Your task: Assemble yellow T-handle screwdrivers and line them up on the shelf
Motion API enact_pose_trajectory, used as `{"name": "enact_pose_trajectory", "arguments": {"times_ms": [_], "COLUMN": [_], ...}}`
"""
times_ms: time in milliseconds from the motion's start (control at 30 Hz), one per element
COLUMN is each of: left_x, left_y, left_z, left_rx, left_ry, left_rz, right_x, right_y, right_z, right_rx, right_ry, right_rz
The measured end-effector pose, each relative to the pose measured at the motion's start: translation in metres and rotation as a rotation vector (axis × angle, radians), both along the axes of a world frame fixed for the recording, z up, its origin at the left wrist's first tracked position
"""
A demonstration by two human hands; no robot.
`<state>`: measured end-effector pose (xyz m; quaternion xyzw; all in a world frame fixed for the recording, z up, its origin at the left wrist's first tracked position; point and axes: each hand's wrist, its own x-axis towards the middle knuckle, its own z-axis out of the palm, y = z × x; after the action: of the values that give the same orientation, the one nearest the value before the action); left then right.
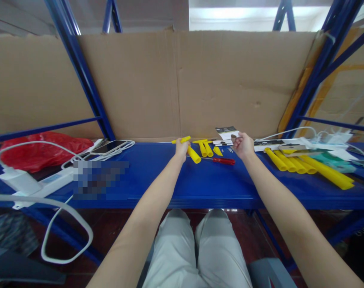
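My left hand [181, 150] is closed around a yellow T-shaped plastic piece [194, 155], whose wide tubular end points toward me. In my right hand [244, 145] a black-and-white printed card [227, 131] is pinched, tilted above the table. Between the hands lie more yellow T-shaped pieces [203, 149] and a small flat yellow piece [218, 151]. Beside them rest some tiny loose parts [230, 151], too small to identify. A screwdriver with a red handle [224, 161] lies in front of these, its shaft toward my left hand.
Several yellow tubes [276, 161] lie at right near cables and packaging. At left are a red plastic bag [47, 148], a phone [110, 147] with white cables, and a white power strip [57, 181]. Cardboard [134, 88] and blue posts [83, 76] stand behind the blue tabletop [152, 164].
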<state>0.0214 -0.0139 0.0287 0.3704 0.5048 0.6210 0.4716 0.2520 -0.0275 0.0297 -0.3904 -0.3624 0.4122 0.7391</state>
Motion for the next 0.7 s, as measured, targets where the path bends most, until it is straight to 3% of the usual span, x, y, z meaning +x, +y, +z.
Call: {"name": "enact_pose_trajectory", "arguments": {"times_ms": [100,233,467,700], "left_x": [0.001,-0.014,-0.048,-0.046], "left_y": [-0.002,-0.004,-0.013,-0.023], "left_z": [0.005,0.013,0.010,0.009], "left_rx": [-0.020,0.011,-0.039,-0.045], "left_ry": [0.012,0.044,0.059,-0.023], "left_rz": [-0.086,-0.132,-0.112,-0.136], "right_x": [0.006,0.011,0.009,0.005], "right_y": [0.002,0.005,0.022,0.051], "right_z": [-0.005,-0.011,-0.010,0.000], "right_rx": [-0.040,-0.077,-0.185,-0.275], "right_ry": [-0.051,-0.150,-0.299,-0.431], "right_rz": [-0.185,-0.266,-0.241,-0.218]}}
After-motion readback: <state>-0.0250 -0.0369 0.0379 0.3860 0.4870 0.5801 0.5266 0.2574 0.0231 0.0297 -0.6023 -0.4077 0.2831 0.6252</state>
